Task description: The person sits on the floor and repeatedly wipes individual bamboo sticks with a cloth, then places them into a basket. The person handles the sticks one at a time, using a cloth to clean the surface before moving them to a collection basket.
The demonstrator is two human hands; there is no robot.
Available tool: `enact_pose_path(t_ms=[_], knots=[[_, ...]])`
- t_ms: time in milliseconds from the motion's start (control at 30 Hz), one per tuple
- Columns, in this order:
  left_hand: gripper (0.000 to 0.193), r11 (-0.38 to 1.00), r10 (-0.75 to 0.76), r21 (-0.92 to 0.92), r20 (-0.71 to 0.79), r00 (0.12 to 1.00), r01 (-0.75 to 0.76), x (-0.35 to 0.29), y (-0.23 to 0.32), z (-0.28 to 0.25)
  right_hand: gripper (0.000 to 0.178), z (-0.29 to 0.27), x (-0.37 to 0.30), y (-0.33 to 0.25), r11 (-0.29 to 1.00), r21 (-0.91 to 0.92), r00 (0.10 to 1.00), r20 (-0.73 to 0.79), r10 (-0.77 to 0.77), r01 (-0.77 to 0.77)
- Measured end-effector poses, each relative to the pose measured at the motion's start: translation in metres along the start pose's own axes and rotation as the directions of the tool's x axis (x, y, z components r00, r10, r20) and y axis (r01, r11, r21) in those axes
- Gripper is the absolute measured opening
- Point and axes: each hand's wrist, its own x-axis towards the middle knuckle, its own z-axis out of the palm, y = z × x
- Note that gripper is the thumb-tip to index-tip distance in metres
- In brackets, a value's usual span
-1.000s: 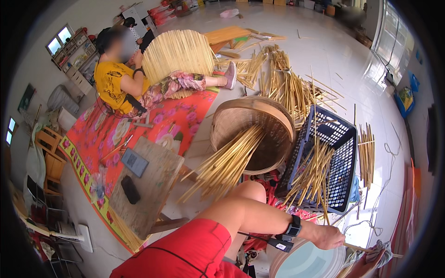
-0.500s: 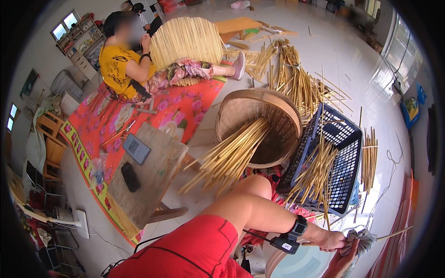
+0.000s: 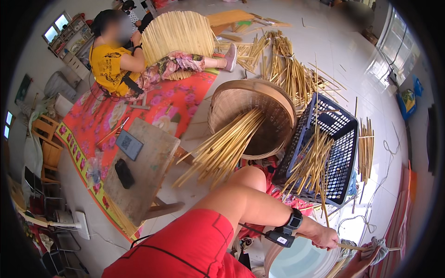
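Note:
My left hand, with a watch-like device on its wrist, is closed round one end of a thin straw-coloured stalk at the lower right. Further along, my right hand holds a crumpled grey cloth wrapped round the same stalk, whose tip pokes out past it. The right fingers are mostly hidden by the cloth and the picture's dark rim. Below my left hand stands a round tub of pale, bluish water.
A blue plastic crate and a wicker basket, both holding stalks, stand ahead. Stalk bundles lie beyond. Left are a wooden bench with a phone and a person seated on a red mat.
My right hand and the cloth have slid rightward along the stalk, away from my left hand, baring a length between them. The whole view has shifted slightly.

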Motion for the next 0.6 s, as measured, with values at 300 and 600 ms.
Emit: enact_pose_path(t_ms=[300,600], knots=[[0.030,0.932,-0.063,-0.348,0.113,0.992,0.099,-0.004,0.007,-0.019,0.033,0.196,-0.118,0.063,0.954,-0.071,0.922,0.245,0.299,-0.290],[0.031,0.978,-0.070,-0.191,0.090,0.993,0.086,-0.005,0.003,-0.010,0.026,0.136,-0.061,0.027,0.996,-0.018,0.996,0.017,0.090,-0.090]])
